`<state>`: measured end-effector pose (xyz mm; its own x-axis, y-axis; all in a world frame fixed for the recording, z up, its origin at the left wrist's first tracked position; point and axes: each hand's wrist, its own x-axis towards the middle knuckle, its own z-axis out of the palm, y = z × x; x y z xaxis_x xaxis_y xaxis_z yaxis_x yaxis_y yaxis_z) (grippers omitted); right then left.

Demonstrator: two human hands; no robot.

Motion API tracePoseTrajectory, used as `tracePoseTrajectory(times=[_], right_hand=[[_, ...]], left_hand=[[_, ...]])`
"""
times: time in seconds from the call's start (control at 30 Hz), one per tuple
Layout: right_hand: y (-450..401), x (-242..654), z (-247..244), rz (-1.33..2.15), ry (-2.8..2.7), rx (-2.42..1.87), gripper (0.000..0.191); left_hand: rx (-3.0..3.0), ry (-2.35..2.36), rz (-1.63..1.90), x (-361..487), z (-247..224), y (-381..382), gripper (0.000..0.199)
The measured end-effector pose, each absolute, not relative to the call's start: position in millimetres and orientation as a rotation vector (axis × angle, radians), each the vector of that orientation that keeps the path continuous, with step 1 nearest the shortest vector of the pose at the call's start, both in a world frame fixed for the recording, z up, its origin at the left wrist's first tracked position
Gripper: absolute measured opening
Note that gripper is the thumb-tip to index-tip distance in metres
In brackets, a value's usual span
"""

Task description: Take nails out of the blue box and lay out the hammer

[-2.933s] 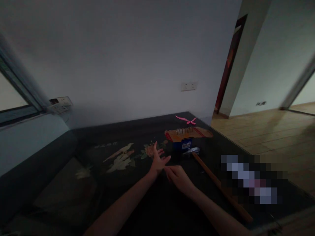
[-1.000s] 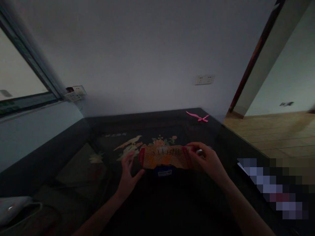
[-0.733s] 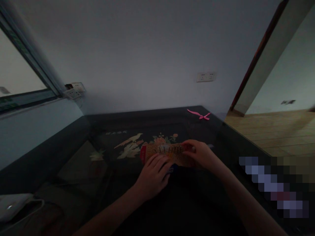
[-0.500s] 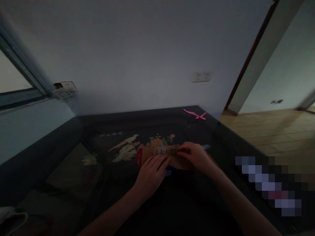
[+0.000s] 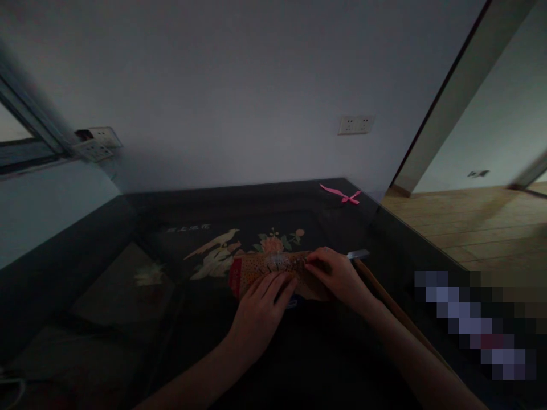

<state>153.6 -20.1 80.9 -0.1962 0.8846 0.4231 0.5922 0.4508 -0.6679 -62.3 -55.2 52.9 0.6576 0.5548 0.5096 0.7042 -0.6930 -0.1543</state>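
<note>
A brown patterned packet [image 5: 252,269] with a red left end lies across the dark table, with dark marks along its upper side. My left hand [image 5: 260,304] lies over its lower left part, fingers spread forward and pressing on it. At its right part my right hand [image 5: 337,276] has thumb and index finger pinched at the packet's upper surface; whatever is between the tips is too small to tell. A small blue and white piece [image 5: 292,303] shows below the packet, beside my left hand.
A pink ribbon [image 5: 350,199] lies near the table's back right corner. Right of my right hand are a pale, shiny flat object [image 5: 358,254] and a long brown stick [image 5: 395,307]. A blurred-out object [image 5: 470,324] is at the right. The dark table [image 5: 171,205] bears a bird-and-flower picture.
The view has shifted slightly. The fingers of my right hand have moved a little left along the packet, and more of the pale object and the brown stick shows beside the right arm.
</note>
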Motion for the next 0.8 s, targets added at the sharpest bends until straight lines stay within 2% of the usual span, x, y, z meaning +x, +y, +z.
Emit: tracePoseTrajectory(times=[0.1, 0.4, 0.6, 0.8], right_hand=[[-22, 154, 82, 0.504, -1.822, -1.245, 0.009], [-19, 165, 90, 0.651, -1.626, -1.245, 0.024], [-19, 155, 95, 0.737, -1.784, -1.247, 0.015], [-17, 147, 92, 0.735, -1.877, -1.309, 0.018]], left_hand=[[-2.544, -1.013, -0.613, -62, 53, -56, 0.041], [-2.575, -1.039, -0.601, -60, 50, -57, 0.046], [-2.590, -1.040, -0.624, -59, 55, -58, 0.043], [-2.581, -1.041, -0.609, -58, 56, -65, 0.041]])
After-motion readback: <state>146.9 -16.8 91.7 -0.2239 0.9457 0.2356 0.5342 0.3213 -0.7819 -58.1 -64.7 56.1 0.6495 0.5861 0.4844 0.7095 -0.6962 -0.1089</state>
